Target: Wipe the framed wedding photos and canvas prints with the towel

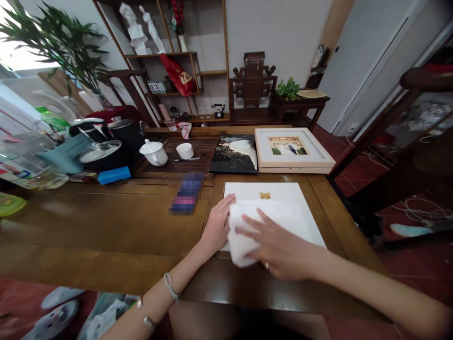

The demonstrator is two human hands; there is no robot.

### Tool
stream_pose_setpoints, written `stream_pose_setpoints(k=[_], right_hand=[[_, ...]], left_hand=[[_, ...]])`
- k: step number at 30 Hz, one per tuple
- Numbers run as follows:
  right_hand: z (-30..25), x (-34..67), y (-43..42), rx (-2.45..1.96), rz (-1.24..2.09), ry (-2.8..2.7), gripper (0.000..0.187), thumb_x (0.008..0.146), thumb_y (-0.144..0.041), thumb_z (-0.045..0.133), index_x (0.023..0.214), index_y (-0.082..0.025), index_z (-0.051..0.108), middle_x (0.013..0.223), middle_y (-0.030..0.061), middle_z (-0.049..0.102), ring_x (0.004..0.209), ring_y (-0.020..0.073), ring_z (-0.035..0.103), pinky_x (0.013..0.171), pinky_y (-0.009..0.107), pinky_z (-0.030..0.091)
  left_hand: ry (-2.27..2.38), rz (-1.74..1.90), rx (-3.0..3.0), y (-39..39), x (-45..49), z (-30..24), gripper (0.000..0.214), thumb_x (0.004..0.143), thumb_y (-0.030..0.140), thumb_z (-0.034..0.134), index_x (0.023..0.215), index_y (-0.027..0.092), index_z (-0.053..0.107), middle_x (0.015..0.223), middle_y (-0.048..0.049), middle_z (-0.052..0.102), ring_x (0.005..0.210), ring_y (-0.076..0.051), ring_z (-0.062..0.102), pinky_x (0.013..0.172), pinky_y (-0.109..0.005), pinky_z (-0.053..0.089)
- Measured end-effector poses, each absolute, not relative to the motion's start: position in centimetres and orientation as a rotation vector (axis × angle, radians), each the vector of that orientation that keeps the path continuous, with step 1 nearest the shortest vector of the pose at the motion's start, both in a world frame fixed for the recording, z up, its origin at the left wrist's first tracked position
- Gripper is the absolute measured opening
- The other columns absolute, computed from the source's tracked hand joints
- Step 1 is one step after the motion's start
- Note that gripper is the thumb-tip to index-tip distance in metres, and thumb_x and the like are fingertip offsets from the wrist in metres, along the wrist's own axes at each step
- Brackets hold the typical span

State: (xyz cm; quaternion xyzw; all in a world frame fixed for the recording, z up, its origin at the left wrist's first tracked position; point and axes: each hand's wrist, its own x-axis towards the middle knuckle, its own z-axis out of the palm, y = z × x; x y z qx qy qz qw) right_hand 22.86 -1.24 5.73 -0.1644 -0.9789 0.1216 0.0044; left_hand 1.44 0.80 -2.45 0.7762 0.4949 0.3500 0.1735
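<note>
Under the spread right hand [272, 244], white cloth [240, 252]; alongside, left hand [217, 222] outstretched; beyond both, small yellowish piece [264, 195] on white board [288, 190].

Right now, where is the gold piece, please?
In the head view, just right of centre, the gold piece lies on the white board near its far edge, beyond the white bundle.

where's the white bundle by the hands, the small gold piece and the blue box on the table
white bundle [239, 251]: head view, on its lower left part
small gold piece [264, 195]: head view, on its middle
blue box [113, 175]: head view, near the middle of its visible surface
</note>
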Motion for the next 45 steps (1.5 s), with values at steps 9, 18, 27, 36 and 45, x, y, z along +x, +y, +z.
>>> stream_pose_setpoints(k=[9, 18, 27, 36, 45], right_hand=[[5.6, 23.6, 1.4, -0.623, 0.462, -2.973, 0.043, 0.075, -0.009, 0.055, 0.115, -0.022, 0.065, 0.135, 0.0125, 0.054, 0.141, 0.0273, 0.027, 0.115, 0.055, 0.015], [5.7, 23.1, -1.0, -0.687, 0.451, -3.008, 0.044, 0.072, -0.007, 0.057, 0.113, -0.021, 0.067, 0.147, 0.0154, 0.041, 0.141, 0.0374, 0.022, 0.111, 0.065, 0.011], [6.3, 25.5, -4.2, -0.569, 0.691, -2.987, 0.036, 0.073, -0.01, 0.057, 0.105, -0.024, 0.068, 0.144, 0.0069, 0.047, 0.142, 0.0241, 0.023, 0.117, 0.049, 0.012], [5.1, 25.1, 3.6, -0.897, 0.299, -2.82, 0.041, 0.071, -0.006, 0.053, 0.107, -0.018, 0.066, 0.126, 0.0177, 0.061, 0.134, 0.0284, 0.04, 0.11, 0.054, 0.028], [7.3, 25.6, -4.4, -0.75, 0.577, -2.98, 0.035, 0.07, -0.008, 0.057, 0.101, -0.021, 0.068, 0.137, 0.0134, 0.054, 0.135, 0.0302, 0.038, 0.112, 0.052, 0.026]], left_hand=[[1.396, 1.036, 2.199, 0.9, 1.5, -2.7, 0.048, 0.088, 0.007, 0.04, 0.133, 0.018, 0.052, 0.142, -0.013, 0.05, 0.134, -0.026, 0.043, 0.11, -0.052, 0.037], [1.445, 1.025, 2.218, 0.9, 1.7, -2.6, 0.044, 0.091, 0.009, 0.035, 0.131, 0.014, 0.053, 0.14, -0.0143, 0.052, 0.134, -0.024, 0.044, 0.111, -0.05, 0.037], [1.463, 1.0, 2.219, 0.8, 1.7, -2.4, 0.043, 0.093, 0.011, 0.034, 0.132, 0.014, 0.053, 0.142, -0.0143, 0.05, 0.135, -0.023, 0.043, 0.112, -0.049, 0.035], [1.432, 1.07, 2.211, 0.9, 1.7, -2.8, 0.044, 0.093, 0.011, 0.035, 0.131, 0.018, 0.054, 0.14, -0.0122, 0.052, 0.134, -0.023, 0.044, 0.112, -0.05, 0.036], [1.458, 1.029, 2.216, 0.8, 1.8, -2.4, 0.042, 0.093, 0.01, 0.035, 0.13, 0.015, 0.054, 0.14, -0.014, 0.052, 0.134, -0.024, 0.044, 0.112, -0.05, 0.037]])
